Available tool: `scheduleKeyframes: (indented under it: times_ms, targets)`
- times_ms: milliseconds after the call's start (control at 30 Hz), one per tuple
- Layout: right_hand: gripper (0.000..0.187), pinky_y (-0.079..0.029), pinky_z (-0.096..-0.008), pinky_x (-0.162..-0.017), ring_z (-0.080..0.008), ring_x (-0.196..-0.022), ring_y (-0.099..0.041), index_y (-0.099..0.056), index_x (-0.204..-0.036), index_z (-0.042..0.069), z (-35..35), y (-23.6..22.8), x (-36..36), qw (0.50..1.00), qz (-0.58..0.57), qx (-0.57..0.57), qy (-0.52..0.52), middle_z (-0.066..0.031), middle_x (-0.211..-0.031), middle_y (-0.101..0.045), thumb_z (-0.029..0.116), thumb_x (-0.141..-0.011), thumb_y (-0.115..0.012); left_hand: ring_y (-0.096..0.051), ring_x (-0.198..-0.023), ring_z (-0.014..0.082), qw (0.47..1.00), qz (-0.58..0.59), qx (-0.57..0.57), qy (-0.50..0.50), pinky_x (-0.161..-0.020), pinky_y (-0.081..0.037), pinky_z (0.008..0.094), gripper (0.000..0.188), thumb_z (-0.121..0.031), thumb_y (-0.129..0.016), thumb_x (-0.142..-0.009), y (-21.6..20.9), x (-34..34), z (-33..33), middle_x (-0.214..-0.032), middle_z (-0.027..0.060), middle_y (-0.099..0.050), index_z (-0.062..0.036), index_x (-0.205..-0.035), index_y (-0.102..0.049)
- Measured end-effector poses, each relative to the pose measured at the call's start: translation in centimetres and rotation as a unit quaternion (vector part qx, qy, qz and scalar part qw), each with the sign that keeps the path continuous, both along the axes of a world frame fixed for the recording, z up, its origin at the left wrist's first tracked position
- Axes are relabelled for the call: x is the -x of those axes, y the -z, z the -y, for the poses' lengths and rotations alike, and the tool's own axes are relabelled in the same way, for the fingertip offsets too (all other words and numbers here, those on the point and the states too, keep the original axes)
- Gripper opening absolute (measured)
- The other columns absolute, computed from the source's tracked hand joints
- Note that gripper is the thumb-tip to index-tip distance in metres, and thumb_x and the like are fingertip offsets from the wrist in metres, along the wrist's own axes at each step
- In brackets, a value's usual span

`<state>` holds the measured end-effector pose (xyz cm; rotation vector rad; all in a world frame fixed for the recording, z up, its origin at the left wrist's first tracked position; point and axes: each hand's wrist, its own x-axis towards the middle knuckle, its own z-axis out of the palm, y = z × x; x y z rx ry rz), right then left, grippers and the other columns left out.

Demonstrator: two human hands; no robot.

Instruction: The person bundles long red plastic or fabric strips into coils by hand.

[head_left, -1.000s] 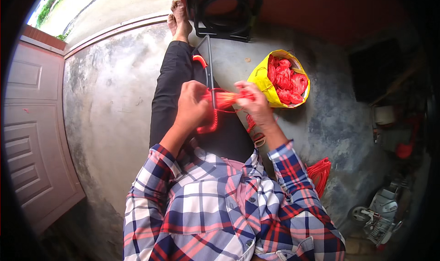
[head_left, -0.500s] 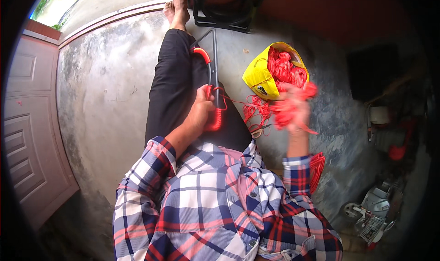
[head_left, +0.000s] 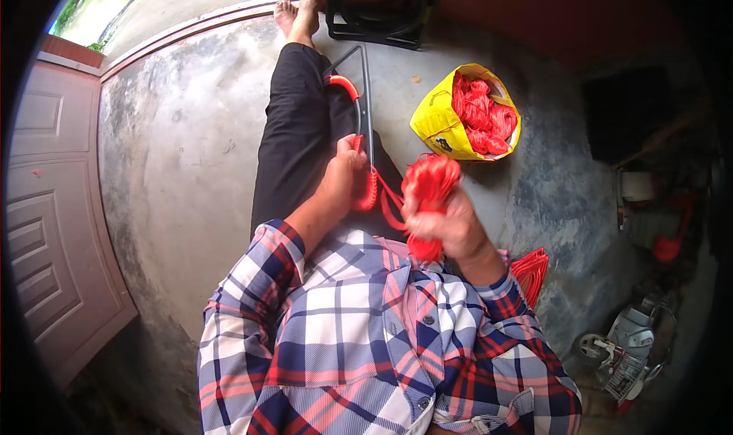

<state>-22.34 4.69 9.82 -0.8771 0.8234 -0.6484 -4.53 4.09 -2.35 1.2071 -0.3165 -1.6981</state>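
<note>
A dark bent metal frame [head_left: 369, 106] rests over my lap. Part of its curved bar is wrapped in red cord, and a tight coiled wrapping [head_left: 368, 194] covers another stretch nearer me. My left hand [head_left: 343, 177] is closed round the frame just beside that wrapping. In front of my belly my right hand [head_left: 452, 225] grips a thick bundle of red cord [head_left: 431, 181], whose ends hang below the fist. A loop of cord spans from the coiled wrapping to the bundle.
A yellow bag [head_left: 443, 122] full of red cord bundles stands on the floor at the right. More red cord [head_left: 531, 273] lies beside my right elbow. A black stand [head_left: 376, 34] is beyond my foot. At far right is a grey wheeled thing [head_left: 630, 339]; a panelled door [head_left: 65, 175] is left.
My right hand has swung left from near the yellow bag to in front of my belly, carrying the cord bundle. The left hand keeps its hold on the frame.
</note>
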Motion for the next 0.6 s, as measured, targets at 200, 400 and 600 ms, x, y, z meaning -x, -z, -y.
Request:
scheduleKeyframes:
  times_ms: [200,400,600]
  targets:
    - [0.017,-0.033,-0.0231,-0.057,-0.0089,-0.059,-0.042,-0.048,-0.087,0.003,1.0,-0.8,1.3,0.987,0.156,-0.03,0.021,-0.0022,-0.071,-0.047,-0.005,-0.073,-0.054,-0.044,-0.113,0.0242,0.966,0.239,0.093,0.017,-0.102,-0.033,0.0328,0.064,-0.004,-0.049,-0.067,1.7,0.0,-0.6,-0.115,0.0107,-0.044,-0.0014,-0.13,-0.042]
    - [0.028,-0.041,-0.0267,-0.064,-0.0136,-0.07,-0.053,-0.047,-0.096,0.002,3.8,-2.0,2.4,0.971,0.224,0.023,-0.078,-0.0088,-0.081,-0.054,0.006,-0.071,-0.06,-0.056,-0.091,0.011,0.953,0.219,0.208,0.016,-0.082,-0.045,0.026,0.022,-0.009,-0.061,-0.089,-5.3,-0.1,-1.0,-0.096,0.0033,-0.06,-0.0021,-0.11,-0.057]
    - [0.019,-0.049,-0.0389,-0.076,-0.0304,-0.083,-0.063,-0.064,-0.097,0.003,6.5,8.3,-0.1,0.773,-0.382,0.454,-0.224,-0.0133,-0.098,-0.065,0.012,-0.081,-0.058,-0.053,-0.061,0.0085,0.94,0.336,0.053,0.03,-0.055,-0.042,0.0235,0.016,-0.017,-0.054,-0.097,-1.8,-3.2,-0.9,-0.073,0.0015,-0.058,-0.0029,-0.089,-0.057]
